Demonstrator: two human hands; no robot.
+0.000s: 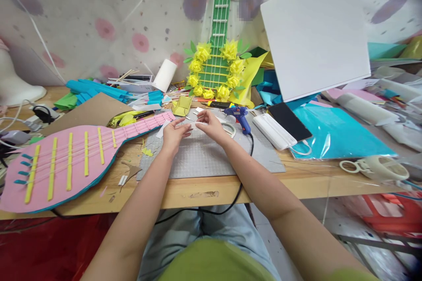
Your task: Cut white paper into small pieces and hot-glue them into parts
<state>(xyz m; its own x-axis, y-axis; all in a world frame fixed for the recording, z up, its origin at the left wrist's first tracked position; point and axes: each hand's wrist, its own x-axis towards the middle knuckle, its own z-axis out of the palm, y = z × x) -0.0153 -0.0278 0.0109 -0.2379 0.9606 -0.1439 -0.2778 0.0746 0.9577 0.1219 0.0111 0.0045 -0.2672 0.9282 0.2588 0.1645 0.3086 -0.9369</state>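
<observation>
Over the grey cutting mat (201, 164), my left hand (175, 134) and my right hand (212, 126) are close together with fingers pinched. Between the fingertips is a thin whitish strip (194, 127); its exact kind is too small to make out. A blue glue gun (240, 117) lies just right of my right hand, with its black cable running over the table edge. By my right wrist a white ring-shaped object (229, 129) is partly hidden. A small white paper piece (162, 130) lies beside my left hand.
A pink paper guitar (79, 149) lies at left; a green one with yellow flowers (214, 70) leans at the back. To the right are a white power bank (273, 131), a black phone (290, 122), a blue plastic packet (343, 134), a tape dispenser (379, 169) and a white board (316, 30).
</observation>
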